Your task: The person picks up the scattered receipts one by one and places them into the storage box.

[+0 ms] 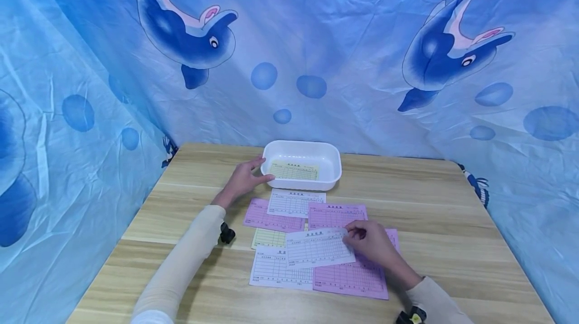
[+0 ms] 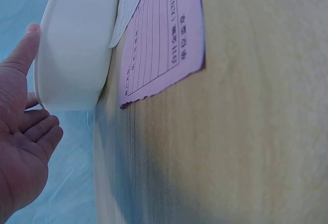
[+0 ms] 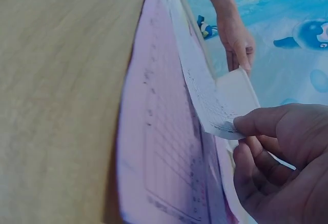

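My left hand (image 1: 245, 179) holds the left end of a white plastic tray (image 1: 332, 181), thumb along the near corner and fingers by the side. Inside the tray lies a yellow printed form (image 1: 294, 171). Between thumb and forefinger, my right hand (image 1: 372, 243) pinches the right edge of a white printed form (image 1: 318, 249). This sheet overlaps other forms below it and its held corner (image 3: 225, 129) is lifted off them. Beneath and around it lie a pink form (image 1: 350, 279), another white form (image 1: 271, 268) and a partly hidden yellow form (image 1: 267, 238).
Nearer the tray, a white form (image 1: 296, 204) overlaps a pink form (image 1: 258, 216), with another pink form (image 1: 336, 213) to their right. The wooden table (image 1: 452, 213) backs onto a blue dolphin-print curtain (image 1: 344, 63).
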The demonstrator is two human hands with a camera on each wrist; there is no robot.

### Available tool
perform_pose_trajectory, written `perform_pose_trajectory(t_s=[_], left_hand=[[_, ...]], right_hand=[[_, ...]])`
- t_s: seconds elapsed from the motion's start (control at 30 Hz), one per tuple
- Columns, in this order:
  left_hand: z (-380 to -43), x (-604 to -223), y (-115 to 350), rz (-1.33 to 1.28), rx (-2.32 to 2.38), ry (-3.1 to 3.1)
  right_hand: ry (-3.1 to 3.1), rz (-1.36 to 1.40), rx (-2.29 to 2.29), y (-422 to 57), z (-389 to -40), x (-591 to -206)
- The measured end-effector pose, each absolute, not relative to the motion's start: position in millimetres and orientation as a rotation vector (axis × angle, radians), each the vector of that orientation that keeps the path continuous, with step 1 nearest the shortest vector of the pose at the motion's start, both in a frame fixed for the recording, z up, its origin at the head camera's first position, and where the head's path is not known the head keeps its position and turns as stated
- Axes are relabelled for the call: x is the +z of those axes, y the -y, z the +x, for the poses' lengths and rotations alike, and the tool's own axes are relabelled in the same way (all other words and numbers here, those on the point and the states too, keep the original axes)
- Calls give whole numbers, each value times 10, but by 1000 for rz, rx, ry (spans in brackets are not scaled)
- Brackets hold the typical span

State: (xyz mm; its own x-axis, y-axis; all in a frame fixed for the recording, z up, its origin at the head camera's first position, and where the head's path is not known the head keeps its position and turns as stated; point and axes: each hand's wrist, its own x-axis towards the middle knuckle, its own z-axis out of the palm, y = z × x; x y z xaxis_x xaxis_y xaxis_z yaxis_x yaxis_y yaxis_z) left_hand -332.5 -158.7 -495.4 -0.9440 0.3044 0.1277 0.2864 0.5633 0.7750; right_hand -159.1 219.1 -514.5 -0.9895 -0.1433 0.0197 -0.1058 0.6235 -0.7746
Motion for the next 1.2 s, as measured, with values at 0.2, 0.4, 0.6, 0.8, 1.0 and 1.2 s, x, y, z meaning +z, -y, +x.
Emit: perform_pose_trajectory(t_s=[0.2, 0.4, 0.6, 0.8, 1.0, 1.2], left_hand=[[-3318, -4948, 1590, 517, 1357, -2763], [-3318, -4945, 1590, 515, 1356, -2757], [-3325, -4941, 1592, 517, 1348, -2756], [-3331, -4944, 1588, 528, 1336, -2762], [-3331, -4947, 1585, 526, 1331, -2771], [-3331, -4943, 1583, 540, 1326, -2777]], right_hand=[[-2750, -203, -1369, -2222, -1595, -5065], [-2760, -262, -1377, -2248, -1617, -5031], [-2781, -251, -1395, -2257, -1651, -5008], [-2718, -154, -1489, -2259, -1685, -4962], [-2696, -104, -1545, -2255, -1737, -4908], [-2654, -158, -1624, -2264, -1811, -4846]])
